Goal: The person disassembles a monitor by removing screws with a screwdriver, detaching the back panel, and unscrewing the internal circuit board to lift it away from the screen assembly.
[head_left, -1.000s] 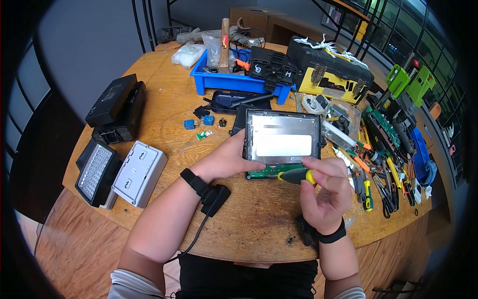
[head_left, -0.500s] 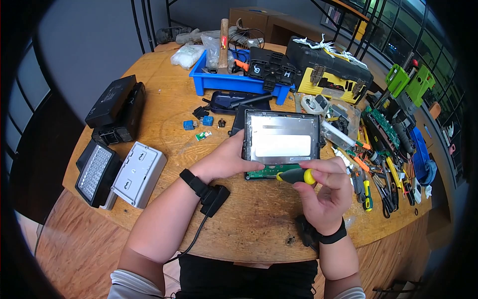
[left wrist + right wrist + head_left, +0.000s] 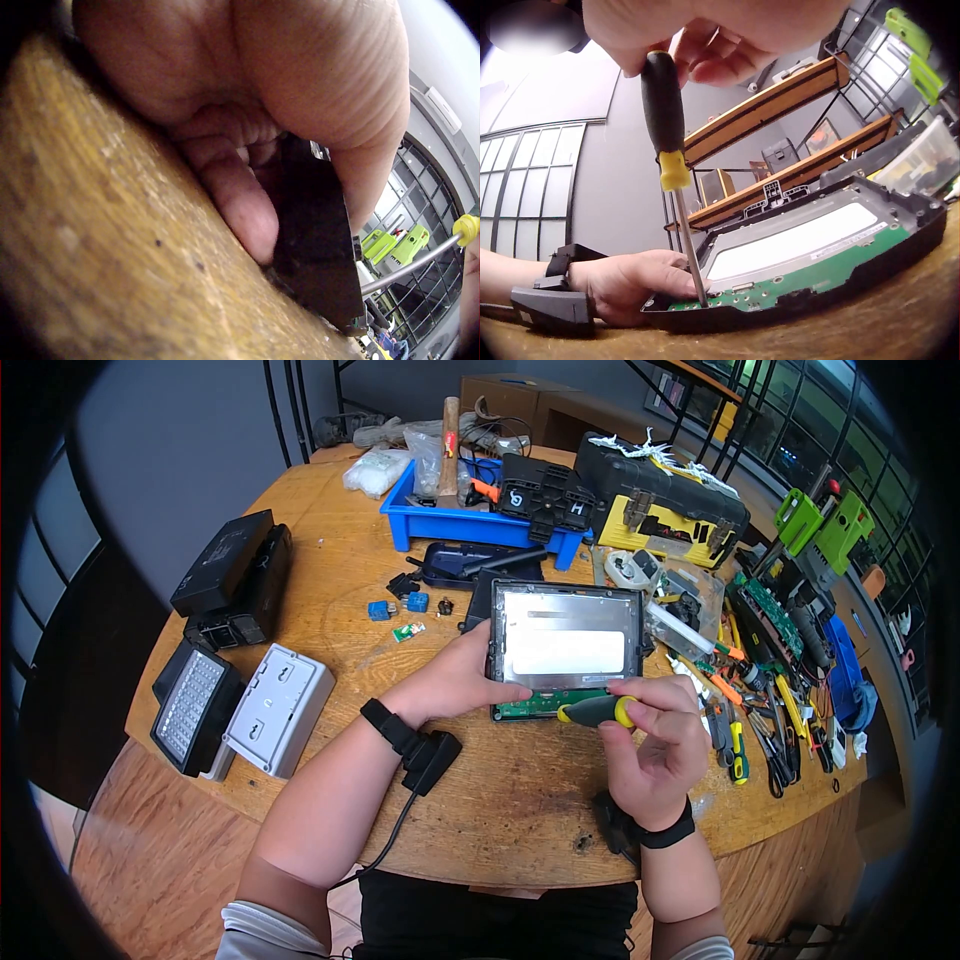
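Note:
My left hand grips the left side of a display panel in a black plastic housing, its thumb over the lower-left edge and other fingers under it. The panel has a silver metal back with a white label, and a green circuit board runs along its near edge. In my right hand, thumb and fingertips pinch the end of a screwdriver with a dark grey and yellow handle. In the right wrist view it stands nearly upright, its tip at the board's left end, close beside the left thumb.
Left on the wooden table lie a white plastic case, an LED lamp and a black device. A blue tray and a yellow-black toolbox stand behind. Several hand tools crowd the right side.
The right thumb and fingertips have shifted slightly on the screwdriver's handle end, while its tip stays over the board. The left hand and panel keep nearly the same place.

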Motion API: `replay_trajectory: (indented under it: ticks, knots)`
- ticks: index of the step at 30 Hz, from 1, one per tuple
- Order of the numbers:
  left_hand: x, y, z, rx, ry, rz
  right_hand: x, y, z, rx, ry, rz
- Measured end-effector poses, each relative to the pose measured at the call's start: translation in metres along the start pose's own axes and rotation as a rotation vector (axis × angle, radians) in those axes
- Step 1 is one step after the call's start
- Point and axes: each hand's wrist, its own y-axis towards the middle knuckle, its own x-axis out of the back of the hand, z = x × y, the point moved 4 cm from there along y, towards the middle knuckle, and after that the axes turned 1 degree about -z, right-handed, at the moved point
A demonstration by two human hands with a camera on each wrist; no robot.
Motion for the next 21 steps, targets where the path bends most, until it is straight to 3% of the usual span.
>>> replay_trajectory:
  ticks: [21]
  knots:
    - [0.0000, -0.0006, -0.0027, -0.006, 0.006, 0.001, 0.0004, 0.0007, 0.0006, -0.013, -0.005, 0.014]
